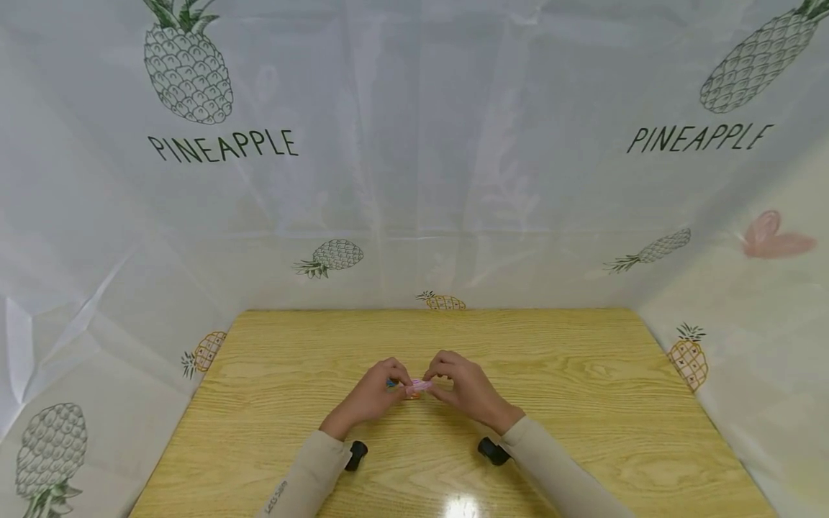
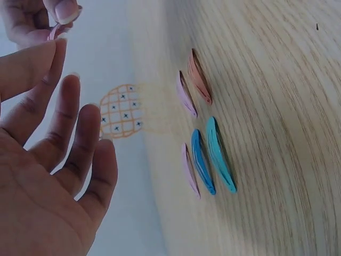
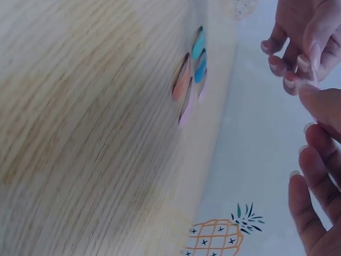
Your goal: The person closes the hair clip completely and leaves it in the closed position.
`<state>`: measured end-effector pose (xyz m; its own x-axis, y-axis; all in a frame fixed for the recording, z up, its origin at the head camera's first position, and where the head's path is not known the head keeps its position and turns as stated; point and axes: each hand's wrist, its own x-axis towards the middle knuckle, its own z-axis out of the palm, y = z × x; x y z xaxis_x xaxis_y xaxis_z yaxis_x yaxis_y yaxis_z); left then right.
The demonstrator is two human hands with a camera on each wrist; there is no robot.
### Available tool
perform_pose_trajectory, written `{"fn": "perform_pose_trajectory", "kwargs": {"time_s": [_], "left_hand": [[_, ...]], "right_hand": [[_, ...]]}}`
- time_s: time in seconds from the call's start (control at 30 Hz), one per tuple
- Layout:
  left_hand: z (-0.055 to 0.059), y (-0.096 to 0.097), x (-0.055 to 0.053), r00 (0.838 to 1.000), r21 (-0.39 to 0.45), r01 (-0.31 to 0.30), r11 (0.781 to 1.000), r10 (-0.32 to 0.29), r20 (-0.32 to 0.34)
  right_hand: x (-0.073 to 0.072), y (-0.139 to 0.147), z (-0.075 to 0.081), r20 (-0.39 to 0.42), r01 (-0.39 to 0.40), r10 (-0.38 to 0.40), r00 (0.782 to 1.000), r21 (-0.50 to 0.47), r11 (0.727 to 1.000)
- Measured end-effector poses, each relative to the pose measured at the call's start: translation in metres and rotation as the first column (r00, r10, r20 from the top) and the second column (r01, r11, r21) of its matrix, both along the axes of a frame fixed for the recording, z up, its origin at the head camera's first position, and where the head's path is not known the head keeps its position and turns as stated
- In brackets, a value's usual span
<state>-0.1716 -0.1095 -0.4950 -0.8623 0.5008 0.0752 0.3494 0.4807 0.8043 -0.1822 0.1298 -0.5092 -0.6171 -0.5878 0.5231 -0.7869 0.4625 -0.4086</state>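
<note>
Both hands meet over the table and pinch a pink snap hair clip [image 1: 421,386] between fingertips and thumbs. My left hand [image 1: 376,392] holds its left end, and my right hand [image 1: 471,391] its right end. Fingers partly cover this clip in both wrist views. On the wood below lie several more snap clips: a teal clip [image 2: 220,159], a blue clip [image 2: 202,162], a salmon clip [image 2: 199,79], a lilac clip [image 2: 186,96] and a thin pink clip [image 2: 189,172].
The wooden table [image 1: 272,403] is bordered at the back and sides by a white sheet [image 1: 414,180] printed with pineapples. A black device [image 1: 356,455] sits by the left wrist, another black device [image 1: 494,451] by the right.
</note>
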Motion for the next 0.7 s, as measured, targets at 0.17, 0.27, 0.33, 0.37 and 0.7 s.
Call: {"fn": "perform_pose_trajectory", "kwargs": {"time_s": [0.17, 0.27, 0.33, 0.37, 0.7], "left_hand": [[-0.002, -0.003, -0.002, 0.999, 0.022, -0.023, 1.000, 0.022, 0.038], [-0.002, -0.003, -0.003, 0.998, -0.028, -0.060, 0.998, 0.059, -0.018], [-0.003, -0.001, -0.003, 0.991, -0.086, -0.100, 0.991, 0.091, -0.097], [-0.003, 0.000, -0.003, 0.983, -0.116, -0.127, 0.985, 0.109, -0.147], [-0.009, 0.006, -0.009, 0.866, -0.255, -0.292, 0.922, 0.141, -0.480]], "right_hand": [[-0.005, -0.003, 0.000, -0.015, 0.006, -0.006, 1.000, 0.021, 1.000], [-0.008, -0.005, -0.002, 0.001, 0.018, -0.018, 1.000, 0.036, 0.999], [-0.011, -0.006, -0.003, 0.015, 0.028, -0.028, 0.999, 0.041, 0.999], [-0.013, -0.006, -0.005, 0.018, 0.034, -0.034, 0.999, 0.043, 0.999], [-0.024, -0.013, -0.009, 0.105, 0.064, -0.071, 0.992, 0.073, 0.995]]}}
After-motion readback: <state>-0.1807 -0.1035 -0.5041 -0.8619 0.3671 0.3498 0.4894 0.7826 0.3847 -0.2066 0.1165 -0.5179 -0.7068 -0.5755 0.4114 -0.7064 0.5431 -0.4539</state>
